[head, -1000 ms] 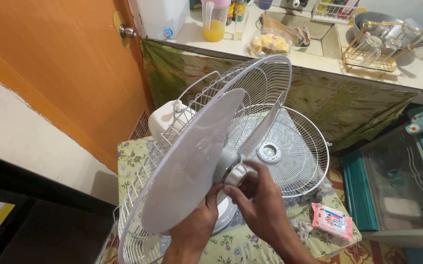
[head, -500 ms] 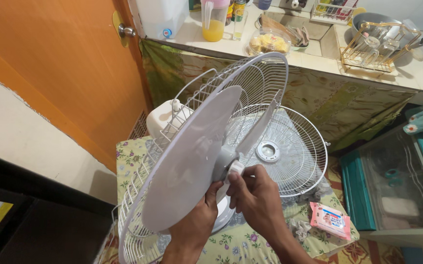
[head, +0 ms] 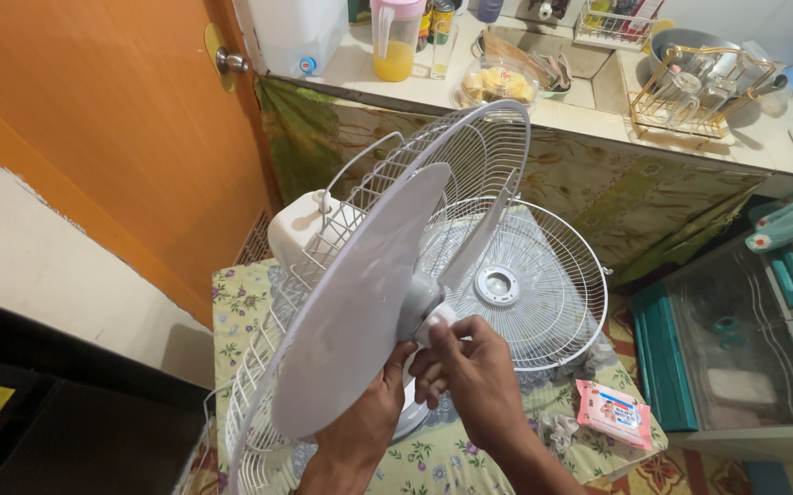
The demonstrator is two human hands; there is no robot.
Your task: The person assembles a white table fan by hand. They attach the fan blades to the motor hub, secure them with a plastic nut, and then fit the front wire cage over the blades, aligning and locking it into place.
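While the white fan blade (head: pixel 360 302) stands tilted inside its rear wire guard (head: pixel 470 156) on the floral-clothed table (head: pixel 241 302), the left hand (head: pixel 364 426) grips its hub from below, and the right hand (head: pixel 474 380) pinches the small white blade cap (head: pixel 438 321).

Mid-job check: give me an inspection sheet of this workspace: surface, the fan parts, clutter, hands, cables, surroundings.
Surface: floral tablecloth on a small table.
Job's things: white fan blade on its hub; rear grille behind it; hub cap at the fingertips; loose front grille lying flat.
Clutter: pink wipes pack.
Hands: left hand steadies the blade hub; right hand pinches the cap.
Cables: nothing seen.
Surroundings: orange door, counter with juice jug, gold glass rack.
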